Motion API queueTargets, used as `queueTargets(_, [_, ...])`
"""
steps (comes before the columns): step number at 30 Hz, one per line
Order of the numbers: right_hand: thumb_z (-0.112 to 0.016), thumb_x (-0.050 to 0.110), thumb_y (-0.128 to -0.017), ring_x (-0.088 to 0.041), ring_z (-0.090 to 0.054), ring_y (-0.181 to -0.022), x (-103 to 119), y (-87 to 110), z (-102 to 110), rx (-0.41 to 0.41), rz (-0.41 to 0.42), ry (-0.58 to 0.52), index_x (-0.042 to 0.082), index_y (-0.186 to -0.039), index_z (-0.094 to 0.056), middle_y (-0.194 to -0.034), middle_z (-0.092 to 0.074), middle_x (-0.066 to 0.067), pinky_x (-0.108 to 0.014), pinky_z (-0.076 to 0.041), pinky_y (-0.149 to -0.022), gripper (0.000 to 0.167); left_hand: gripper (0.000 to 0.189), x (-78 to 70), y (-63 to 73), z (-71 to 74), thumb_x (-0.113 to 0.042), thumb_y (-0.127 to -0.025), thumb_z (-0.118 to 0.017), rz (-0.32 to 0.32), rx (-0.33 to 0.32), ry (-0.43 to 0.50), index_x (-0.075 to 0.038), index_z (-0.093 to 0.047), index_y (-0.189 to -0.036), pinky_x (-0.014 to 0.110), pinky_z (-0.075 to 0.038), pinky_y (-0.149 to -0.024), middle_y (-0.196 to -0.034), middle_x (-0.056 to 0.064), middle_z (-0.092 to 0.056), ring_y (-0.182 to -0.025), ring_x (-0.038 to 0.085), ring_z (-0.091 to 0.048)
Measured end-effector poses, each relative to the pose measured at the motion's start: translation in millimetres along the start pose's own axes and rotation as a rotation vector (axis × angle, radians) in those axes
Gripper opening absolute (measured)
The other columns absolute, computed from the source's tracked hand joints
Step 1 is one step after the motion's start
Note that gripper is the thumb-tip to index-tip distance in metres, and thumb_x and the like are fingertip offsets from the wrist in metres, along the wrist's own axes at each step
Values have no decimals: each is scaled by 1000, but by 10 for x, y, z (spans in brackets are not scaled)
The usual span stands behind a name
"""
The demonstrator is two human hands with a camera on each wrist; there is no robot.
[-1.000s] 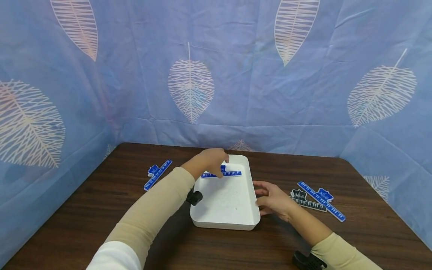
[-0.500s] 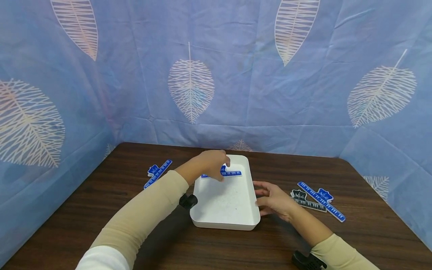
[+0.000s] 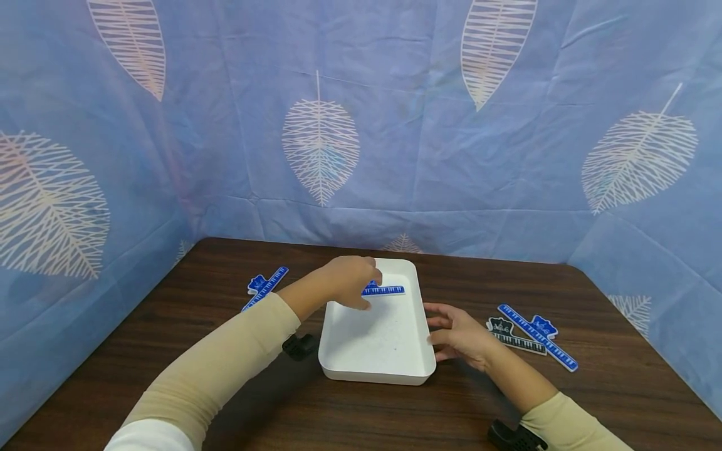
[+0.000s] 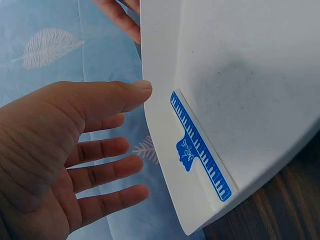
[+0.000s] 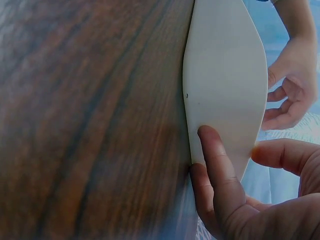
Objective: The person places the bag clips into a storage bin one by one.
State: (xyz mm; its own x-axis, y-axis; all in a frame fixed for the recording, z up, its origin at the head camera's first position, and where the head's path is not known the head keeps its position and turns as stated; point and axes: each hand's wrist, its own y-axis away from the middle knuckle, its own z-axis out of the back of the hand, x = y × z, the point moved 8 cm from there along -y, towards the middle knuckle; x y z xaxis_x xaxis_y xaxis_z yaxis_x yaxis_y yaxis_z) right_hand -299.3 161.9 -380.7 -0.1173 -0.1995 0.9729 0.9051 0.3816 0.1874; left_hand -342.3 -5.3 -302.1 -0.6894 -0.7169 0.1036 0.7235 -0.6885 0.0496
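Note:
A white rectangular tray (image 3: pixel 376 351) sits on the dark wooden table. Inside its far end lies a blue clip (image 3: pixel 386 290) printed with piano keys, partly hidden by my hand in the head view and fully visible in the left wrist view. My left hand (image 3: pixel 352 280) hovers over the tray's far left part, holding nothing, its fingers loosely spread and apart from the clip. My right hand (image 3: pixel 458 335) touches the tray's right side. The right wrist view shows fingertips (image 5: pixel 209 134) against the outer wall and the thumb at the rim.
Right of the tray, a blue piano-key clip (image 3: pixel 558 354) overlaps a black one (image 3: pixel 524 342). Another blue clip (image 3: pixel 264 289) lies on the left, partly behind my left sleeve. A blue leaf-patterned cloth (image 3: pixel 389 156) stands behind the table (image 3: pixel 462 413).
My left hand has drawn back slightly left and toward me, away from the clip in the tray. The clip, the tray and my right hand stay in place.

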Motion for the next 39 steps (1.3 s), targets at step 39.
queueTargets(39, [-60, -8, -85, -35, -66, -98, -7, 10, -1, 7, 11, -9, -7, -149, -21, -139, -39, -37, -48, -58, -73, 75, 50, 349, 797, 87, -35, -75, -83, 61, -248, 88, -12, -70, -117, 33, -55, -70, -105, 3, -63, -85, 14, -60])
